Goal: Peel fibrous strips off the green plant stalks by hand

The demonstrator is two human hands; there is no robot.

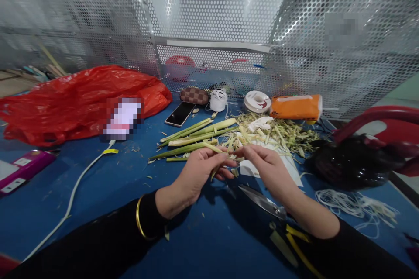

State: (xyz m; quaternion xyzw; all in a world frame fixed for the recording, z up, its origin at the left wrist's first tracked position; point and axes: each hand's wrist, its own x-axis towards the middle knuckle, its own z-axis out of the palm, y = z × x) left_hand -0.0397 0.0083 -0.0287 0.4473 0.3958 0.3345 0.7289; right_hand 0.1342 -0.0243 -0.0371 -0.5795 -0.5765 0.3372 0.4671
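Observation:
Both hands meet over the middle of the blue table. My left hand (201, 170) is closed on a thin pale-green plant stalk (214, 148), whose lower end pokes out below the fingers. My right hand (266, 163) pinches at the stalk's other side; the exact spot between its fingertips is too small to make out. Just beyond lie several longer green stalks (196, 137) side by side. A heap of shredded plant scraps (291, 132) spreads behind my right hand, partly over a white sheet (291, 167). Under my right wrist rests a pair of scissors (262, 200).
Left are a red plastic bag (81, 95), a phone on a white cable (75, 187) and a purple power strip (29, 170). At the back sit a dark phone (180, 114), ribbon spool (257, 101) and orange packet (296, 106). A black pot (347, 161) and white string (350, 204) lie right.

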